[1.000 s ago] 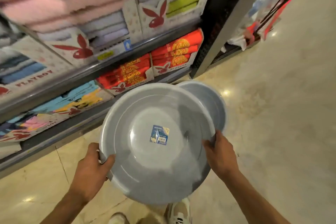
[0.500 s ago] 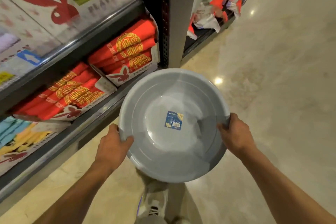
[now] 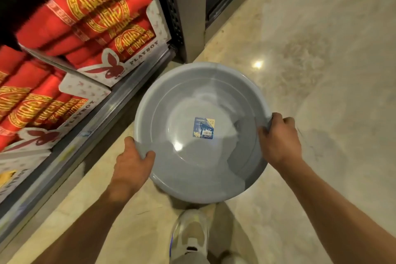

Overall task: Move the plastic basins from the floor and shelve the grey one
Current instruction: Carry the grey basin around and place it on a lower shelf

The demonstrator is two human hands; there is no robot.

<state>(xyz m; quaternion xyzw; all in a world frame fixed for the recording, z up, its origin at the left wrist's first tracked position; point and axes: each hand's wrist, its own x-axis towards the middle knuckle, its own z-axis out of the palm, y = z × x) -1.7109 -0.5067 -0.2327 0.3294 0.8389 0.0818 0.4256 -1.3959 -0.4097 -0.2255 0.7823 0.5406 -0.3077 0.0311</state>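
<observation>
Starting at the far left, red folded towels (image 3: pixel 64 25) with gold round patterns sit packed in white display boxes (image 3: pixel 120 64) on a low shelf (image 3: pixel 92 126), whose metal front edge runs diagonally down to the bottom left. Just right of the boxes stands a grey upright post (image 3: pixel 188 6) of the rack, its foot meeting the pale polished floor (image 3: pixel 332 49).

Next comes the left hand (image 3: pixel 130 165), closed on the near-left rim of the grey basin (image 3: pixel 201 133), thumb hooked over the edge onto the inner wall and the fingers hidden beneath. The basin is held in the air above the floor, open side up and tilted a little toward the camera, close to the shelf edge but not on it. A blue label (image 3: pixel 204 128) is stuck at the middle of its bottom. Whether a second basin is nested under it cannot be told.

Below the basin a pale shoe (image 3: pixel 190 233) stands on the floor.

Farther right, the right hand (image 3: pixel 278 137) clasps the right rim, fingers curled over the edge.
</observation>
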